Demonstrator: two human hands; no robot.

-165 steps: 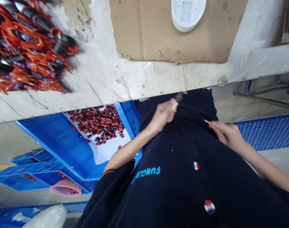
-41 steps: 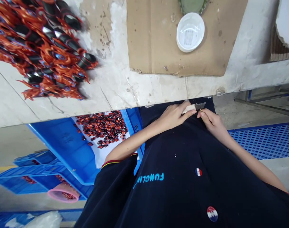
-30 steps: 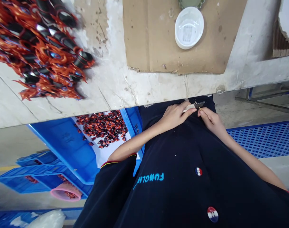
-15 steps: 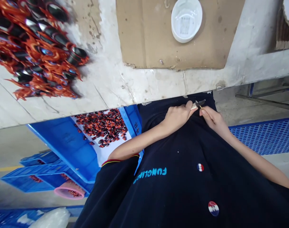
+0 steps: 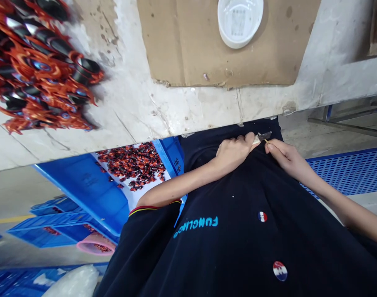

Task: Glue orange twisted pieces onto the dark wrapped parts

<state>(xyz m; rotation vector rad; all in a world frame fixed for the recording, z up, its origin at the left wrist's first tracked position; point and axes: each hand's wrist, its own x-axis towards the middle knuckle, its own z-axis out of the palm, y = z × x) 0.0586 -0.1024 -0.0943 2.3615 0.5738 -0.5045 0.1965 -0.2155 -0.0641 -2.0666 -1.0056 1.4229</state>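
Wooden knife handle (image 5: 255,140) lying in the closed fingers (image 5: 238,142) of the left hand (image 5: 233,153), short dark blade (image 5: 264,136) pointing right, just over the black shirt (image 5: 225,247) beside the edge of the rough concrete slab (image 5: 163,119); right hand (image 5: 287,161) pinching a thin pale stick (image 5: 266,141), its tip just beside the blade. Glossy orange-and-black pieces (image 5: 36,70) lying heaped on the slab far left, more lying on white paper (image 5: 135,198) in a blue crate (image 5: 83,187) nearer left, none showing between the hands.
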